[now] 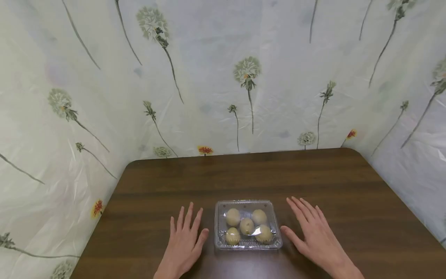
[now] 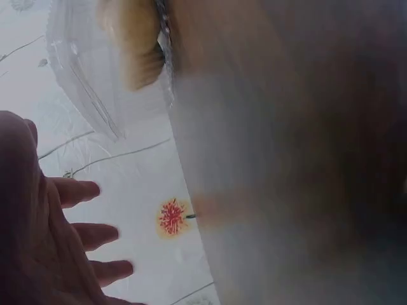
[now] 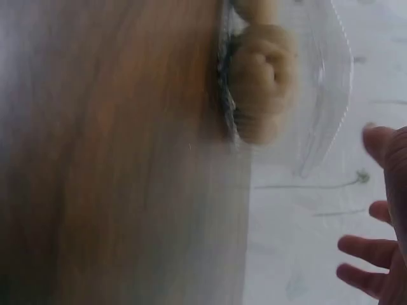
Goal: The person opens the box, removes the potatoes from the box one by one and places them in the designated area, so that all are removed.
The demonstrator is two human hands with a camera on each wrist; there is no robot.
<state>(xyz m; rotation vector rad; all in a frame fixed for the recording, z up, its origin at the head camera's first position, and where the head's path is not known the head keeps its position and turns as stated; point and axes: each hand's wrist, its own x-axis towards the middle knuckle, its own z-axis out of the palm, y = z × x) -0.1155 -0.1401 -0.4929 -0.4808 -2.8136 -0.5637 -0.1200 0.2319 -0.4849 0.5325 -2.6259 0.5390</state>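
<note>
A clear plastic box (image 1: pixel 248 245) stands on the brown table in front of me. Inside it sit several round, pale yellow-beige items (image 1: pixel 246 226) whose exact kind I cannot tell; the right wrist view shows one of these round items (image 3: pixel 264 73) with a creased surface. To the left of the box is my left hand (image 1: pixel 183 242), fingers straight and spread, apart from it. On the other side my right hand (image 1: pixel 315 234) has its fingers extended and its thumb close to the box's right wall. Neither hand holds anything.
The dark wood-grain table (image 1: pixel 167 182) has rounded far corners. Behind it and at both sides hangs a pale sheet (image 1: pixel 209 85) printed with dandelions and small red-orange flowers. Light reflects off the table's near edge.
</note>
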